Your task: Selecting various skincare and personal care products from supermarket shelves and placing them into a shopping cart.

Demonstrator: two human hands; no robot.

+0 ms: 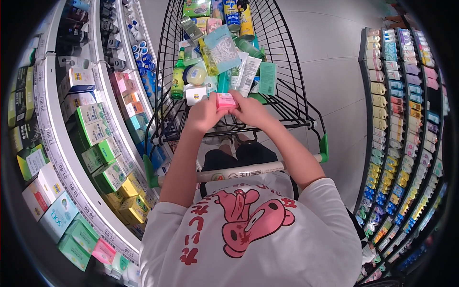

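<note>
Both hands hold a small pink box [226,101] over the near end of a black wire shopping cart [297,77]. My left hand [205,112] grips its left side, and my right hand [247,107] has its right side. Just beyond lie a white box [195,96], a green bottle [177,80], a jar with a dark lid [195,75], a white tube [250,75] and a green box [268,78]. Farther in are a clear packet of white items [222,48], a yellow-green package [208,57] and a blue spray can [232,16].
Close on the left, store shelves [53,118] carry boxed goods, tubes and jars behind price strips. The cart's handle bar [247,172] crosses in front of my torso. Across the tiled floor [330,93], shelves of bottles and packs [380,97] line the right side.
</note>
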